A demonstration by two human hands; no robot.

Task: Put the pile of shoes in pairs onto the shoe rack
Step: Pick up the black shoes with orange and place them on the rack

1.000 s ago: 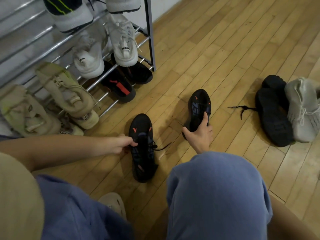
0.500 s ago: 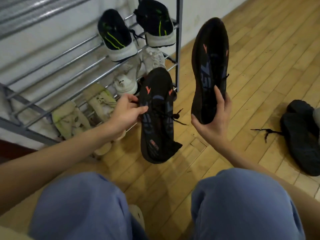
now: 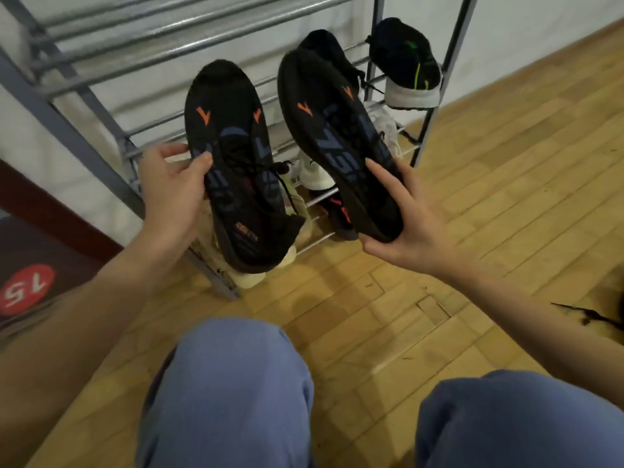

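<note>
Seen from above, looking down past two knees in blue trousers [image 3: 233, 393] along the bottom of the frame. Filling the upper half: a grey metal shoe rack [image 3: 101, 55] with bar shelves, standing on a pale wooden floor [image 3: 489, 197] against a white wall. At upper right, on a shelf, a black sneaker with green stripes [image 3: 405, 62] and a white sole. Lower on the rack, mostly hidden, pale shoes [image 3: 314, 173] and a black shoe with a red mark [image 3: 337, 214].

Held in the air at centre, in front of the rack: a matching pair, black with orange and blue markings, toes pointing up toward the top of the frame. Left shoe of the pair [image 3: 233, 170] gripped along its side by the left hand [image 3: 172, 197], thumb curled over the upper. Right shoe of the pair [image 3: 337, 140] cradled at the heel by the right hand [image 3: 398, 224], fingers wrapped underneath, thumb along the upper edge.

At the right edge, a loose black lace [image 3: 587, 315] on the floor.

Best done, probably, by keeping both shoes level and side by side, aiming for a bare stretch of bars at upper left, and setting soles down across two bars so neither tips through.
</note>
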